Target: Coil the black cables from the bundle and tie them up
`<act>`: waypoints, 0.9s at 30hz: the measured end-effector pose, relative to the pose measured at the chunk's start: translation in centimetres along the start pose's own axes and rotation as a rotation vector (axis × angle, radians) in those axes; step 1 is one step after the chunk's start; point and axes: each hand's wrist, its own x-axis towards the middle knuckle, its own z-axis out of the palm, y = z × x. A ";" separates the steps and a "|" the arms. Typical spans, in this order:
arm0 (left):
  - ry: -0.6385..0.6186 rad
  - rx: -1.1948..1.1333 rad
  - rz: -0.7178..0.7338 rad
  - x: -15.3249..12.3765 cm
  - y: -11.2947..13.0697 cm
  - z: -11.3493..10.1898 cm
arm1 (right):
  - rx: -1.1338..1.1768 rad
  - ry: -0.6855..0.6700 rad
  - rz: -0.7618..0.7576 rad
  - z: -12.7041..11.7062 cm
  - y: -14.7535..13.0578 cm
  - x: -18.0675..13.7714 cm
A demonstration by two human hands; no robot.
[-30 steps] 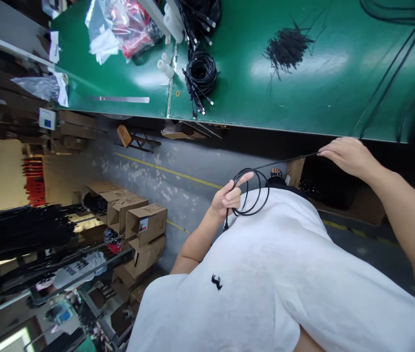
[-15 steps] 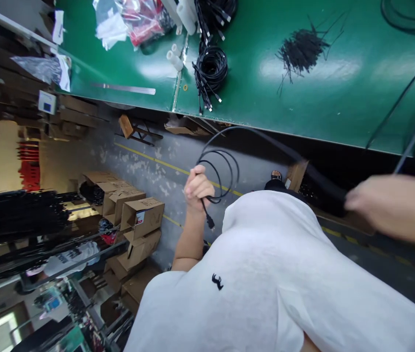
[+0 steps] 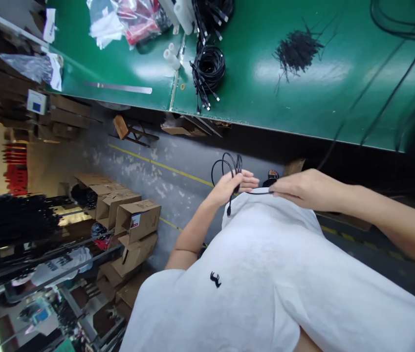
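My left hand point(image 3: 231, 187) is closed round a small coil of thin black cable point(image 3: 226, 166), held in front of my white shirt; a plug end hangs below the fist. My right hand point(image 3: 304, 189) sits just to the right of it, fingers pinched on the same cable where it leaves the coil. The two hands almost touch. More of the black cable runs up and right over the green table point(image 3: 324, 102).
On the table lie a coiled bundle of black cables point(image 3: 208, 68), a heap of black ties point(image 3: 295, 50), white tubes point(image 3: 171, 55), a metal ruler point(image 3: 119, 88) and plastic bags point(image 3: 126, 22). Cardboard boxes point(image 3: 134, 222) stand on the floor at left.
My right hand has swung in from the right to meet my left hand, bringing the cable to the coil. The left hand has turned, so the coil now stands above it.
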 end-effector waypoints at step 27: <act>0.227 -0.481 0.025 -4.1 3.4 -1.9 | -0.401 -0.015 0.590 -0.2 16.7 -12.9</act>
